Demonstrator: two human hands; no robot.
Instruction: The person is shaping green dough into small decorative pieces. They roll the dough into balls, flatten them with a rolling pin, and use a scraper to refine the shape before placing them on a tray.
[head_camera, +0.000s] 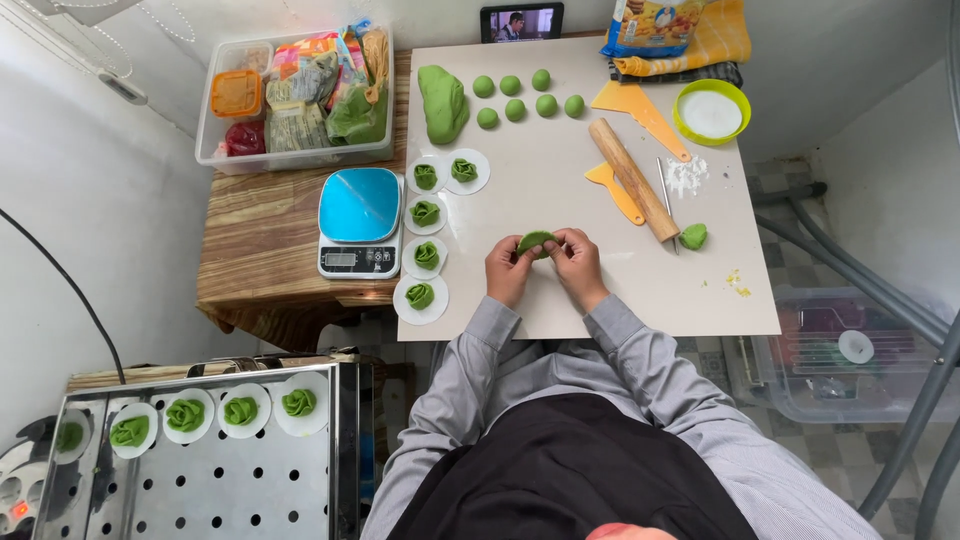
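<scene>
Both hands meet over the beige work board (600, 270) and pinch one small green dough piece (535, 240) between the fingertips. My left hand (508, 270) holds its left side, my right hand (577, 262) its right side. To the left lie several shaped green dough rosettes on white paper rounds (425, 255). A large green dough lump (443, 102) and several small green dough balls (528, 96) sit at the far side of the board. A wooden rolling pin (633, 180) lies to the right of my hands, with a small green dough ball (693, 236) at its near end.
A blue-topped kitchen scale (359, 220) stands left of the board. A clear bin of packets (295, 95) is behind it. A green bowl of flour (711, 112), yellow scrapers (632, 105) and a phone (521, 21) are at the back. A perforated steel tray (200, 470) holds rosettes at lower left.
</scene>
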